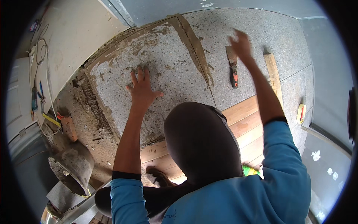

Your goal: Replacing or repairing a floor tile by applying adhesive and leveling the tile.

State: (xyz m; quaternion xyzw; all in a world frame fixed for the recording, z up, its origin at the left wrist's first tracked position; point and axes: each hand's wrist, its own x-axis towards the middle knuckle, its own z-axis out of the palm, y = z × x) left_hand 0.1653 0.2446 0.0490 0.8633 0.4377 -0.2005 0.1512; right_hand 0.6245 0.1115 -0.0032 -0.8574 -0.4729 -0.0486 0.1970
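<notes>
Left hand (141, 91) is laid palm down on the speckled terrazzo tile (112, 84), fingers spread, grip open. Right hand (241, 46) is raised to the right and motion-blurred; its fingers are seen extended and apart, so grip reads as open, nothing clasped. Whether the floor or the blade below is touched by it cannot be told.

Terrazzo tile is set in front of the person, left of centre, its face smeared with brown mortar, heaviest along the far edge. Its right-hand joint is lined by a mortar band (192, 44); more of the same speckled flooring is laid beyond.

Putty knife (233, 72) is laid flat just below the right hand: blade pointed away from the person, red-and-black handle toward them. A wooden batten (274, 76) is placed to its right, near the right forearm. Farther right, a small yellow-and-red object (301, 113) is seen, kind unclear.

Wood-look planks (244, 125) are butted against the near side of the terrazzo, partly covered by the bent knee (203, 143). At lower left, a mortar-caked bucket (76, 166) is tipped on its side, with a reddish brick (69, 128) located just above it.
</notes>
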